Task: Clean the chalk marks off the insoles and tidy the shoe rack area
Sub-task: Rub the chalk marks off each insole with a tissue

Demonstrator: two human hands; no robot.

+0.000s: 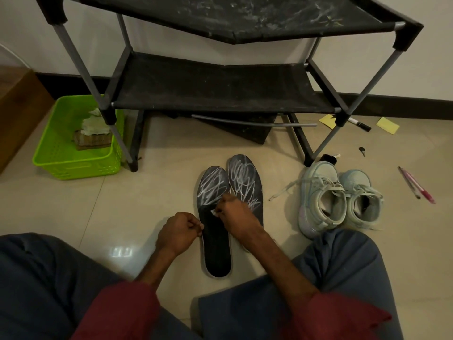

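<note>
Floor [137, 197], right hand [239, 215] curled round scrap [213, 212]

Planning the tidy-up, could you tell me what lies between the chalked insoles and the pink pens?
In the head view, a pair of pale sneakers stands between the insoles and the pens.

I see the right hand [236, 215] pinch a white piece [213, 212] on the left insole [217, 246], left hand [179, 230] pinching its edge.
</note>
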